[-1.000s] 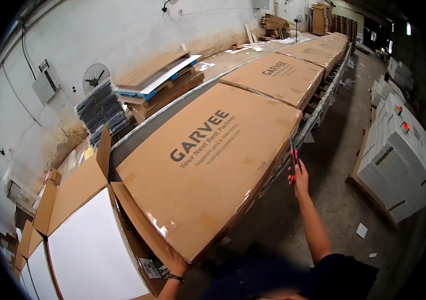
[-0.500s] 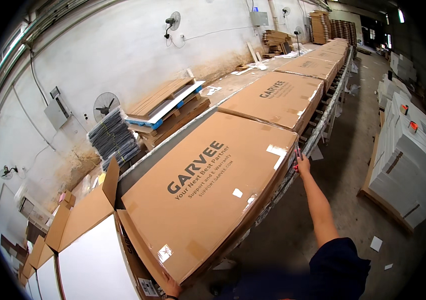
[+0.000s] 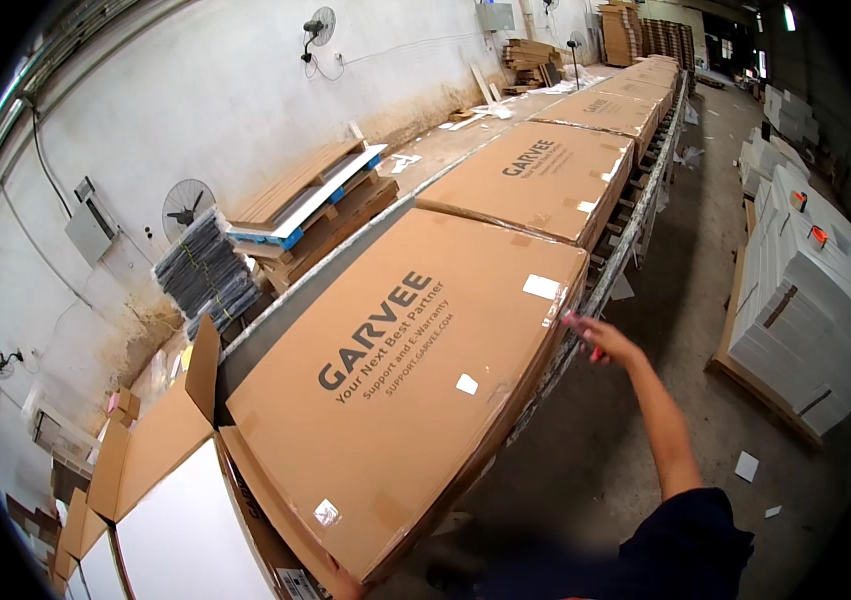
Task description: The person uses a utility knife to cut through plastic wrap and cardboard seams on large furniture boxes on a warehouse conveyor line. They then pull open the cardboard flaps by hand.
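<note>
A pale, stained wall [image 3: 196, 90] runs along the far side, and before it a long conveyor [image 3: 291, 315] recedes with a row of closed brown cartons on it. The nearest closed carton [image 3: 396, 410] lies flat on the conveyor, its printed top up, with the next carton [image 3: 536, 180] just beyond. At the lower left sits an open carton [image 3: 161, 455], flaps raised, a white panel [image 3: 181, 525] inside. White slabs [image 3: 806, 310] are stacked on a pallet on the right. The right grip [image 3: 608, 343] is closed around a small red tool [image 3: 598, 354], blurred, at the nearest closed carton's right edge; the left grip [image 3: 348, 586], mostly cut off, is at its near corner, and I cannot tell how tightly its fingers close. Bright patches [image 3: 543, 287] dot the top.
</note>
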Tool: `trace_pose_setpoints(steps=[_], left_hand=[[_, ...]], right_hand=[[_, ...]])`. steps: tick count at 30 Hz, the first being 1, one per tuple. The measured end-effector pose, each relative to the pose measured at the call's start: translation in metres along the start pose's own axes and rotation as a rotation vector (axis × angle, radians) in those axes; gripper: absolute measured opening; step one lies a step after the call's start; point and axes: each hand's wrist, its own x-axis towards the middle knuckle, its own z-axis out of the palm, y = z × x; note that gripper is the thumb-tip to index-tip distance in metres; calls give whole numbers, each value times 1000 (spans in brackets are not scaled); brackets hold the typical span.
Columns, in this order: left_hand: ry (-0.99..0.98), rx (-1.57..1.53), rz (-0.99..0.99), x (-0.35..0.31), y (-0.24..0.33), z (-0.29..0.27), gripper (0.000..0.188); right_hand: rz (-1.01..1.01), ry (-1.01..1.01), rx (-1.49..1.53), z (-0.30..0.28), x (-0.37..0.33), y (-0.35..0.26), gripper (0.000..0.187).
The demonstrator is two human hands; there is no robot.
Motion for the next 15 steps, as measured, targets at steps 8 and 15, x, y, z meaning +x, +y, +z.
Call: trace_pose_setpoints(steps=[8,15], left_hand=[[81,69,66,2,-17,15,70],[-10,123,-1,11,-9,13,59]], right_hand=[[90,71,199,238,-148,3,56],[125,-20,265,399,-258,-11,56]])
